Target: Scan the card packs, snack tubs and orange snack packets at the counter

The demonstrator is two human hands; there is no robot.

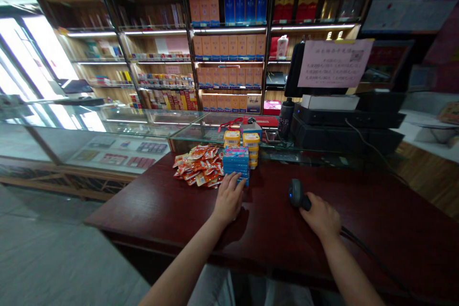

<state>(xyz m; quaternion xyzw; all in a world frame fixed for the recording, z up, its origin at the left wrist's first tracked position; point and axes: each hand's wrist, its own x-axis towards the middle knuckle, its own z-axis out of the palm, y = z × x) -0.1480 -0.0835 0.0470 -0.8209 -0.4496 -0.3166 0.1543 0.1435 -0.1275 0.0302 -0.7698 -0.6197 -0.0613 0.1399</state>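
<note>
Stack of blue boxes [235,155], head view, stands on the desk [161,215], partly hiding two columns of yellow tubs [251,139] behind it. Left of it: one heap of orange packets [201,166], uncountable. Behind right: one black bottle [286,119]. Left hand [230,197]: fingers touching the stack; whether clamped, cannot tell. Right hand [322,216], right of the stack: fingers clamped on one scanner [296,193].

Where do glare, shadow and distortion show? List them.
Head view: windows at far left are blown out white; head view: a shadow falls on the tabletop beside the left hand; head view: left shelf uprights lean, likely lens distortion.
</note>
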